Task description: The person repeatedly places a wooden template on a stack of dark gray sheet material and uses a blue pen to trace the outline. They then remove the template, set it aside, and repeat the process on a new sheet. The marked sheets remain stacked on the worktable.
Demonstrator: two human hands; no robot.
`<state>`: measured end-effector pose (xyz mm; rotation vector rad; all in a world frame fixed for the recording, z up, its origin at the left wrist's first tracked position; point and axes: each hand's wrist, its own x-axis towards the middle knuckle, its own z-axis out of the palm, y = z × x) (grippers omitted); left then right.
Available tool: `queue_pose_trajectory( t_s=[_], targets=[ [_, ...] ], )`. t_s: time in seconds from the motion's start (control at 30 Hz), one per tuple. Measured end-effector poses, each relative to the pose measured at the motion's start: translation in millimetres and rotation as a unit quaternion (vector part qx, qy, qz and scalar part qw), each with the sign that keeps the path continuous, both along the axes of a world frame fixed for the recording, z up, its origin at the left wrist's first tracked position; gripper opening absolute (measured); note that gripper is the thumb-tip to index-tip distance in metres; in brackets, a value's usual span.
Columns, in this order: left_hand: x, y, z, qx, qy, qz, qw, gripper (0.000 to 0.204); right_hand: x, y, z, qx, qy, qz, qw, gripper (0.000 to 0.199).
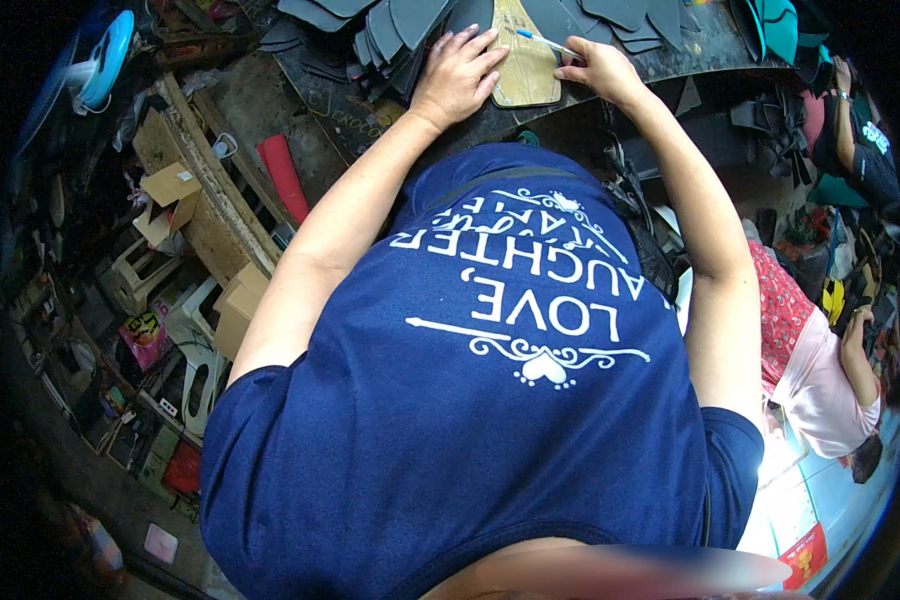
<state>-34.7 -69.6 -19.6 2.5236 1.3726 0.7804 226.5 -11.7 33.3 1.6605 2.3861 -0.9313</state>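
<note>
At the top of the view, a tan, sole-shaped template (526, 80) lies on a dark worktable. My left hand (456, 78) rests with its fingers spread, the fingertips pressing on the template's left edge. In my right hand (602, 72) a pen (542, 39) with a blue end is pinched between thumb and fingers, lying across the template's right side. Dark grey cut sheets (395, 30) are heaped beside my left hand. More grey cut pieces (630, 20) lie beyond my right hand.
Teal pieces (767, 28) sit at the table's right end. Two other people, one in a dark shirt (873, 160) and one in pink (815, 380), are at the right. Left of me are a blue fan (110, 60), wooden planks (210, 190), cardboard boxes (242, 305) and a red roll (283, 178).
</note>
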Motion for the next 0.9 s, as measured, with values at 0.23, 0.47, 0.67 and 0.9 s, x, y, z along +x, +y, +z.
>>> queue_pose_trajectory(
  t_s=[0.23,0.47,0.67,0.9],
  targets=[
    [-0.7,-0.7,-2.5,-0.001,-0.009,-0.003,1.0,0.04,0.1,-3.3,-0.7,-0.003,0.011,0.008,1.0,0.036],
    [-0.2,-4.6,-0.7,-0.003,-0.023,0.003,1.0,0.038,-0.4,-6.9,4.0,0.009,-0.002,0.01,1.0,0.037],
    [-1.8,-5.8,-0.3,-0.002,-0.024,0.0,1.0,0.037,-0.9,-11.2,0.9,0.022,-0.006,0.007,1.0,0.04],
    [-0.1,-10.8,5.3,-0.021,-0.076,0.013,0.997,0.053,-1.6,-15.0,5.5,0.013,-0.012,0.008,1.0,0.039]
  ],
)
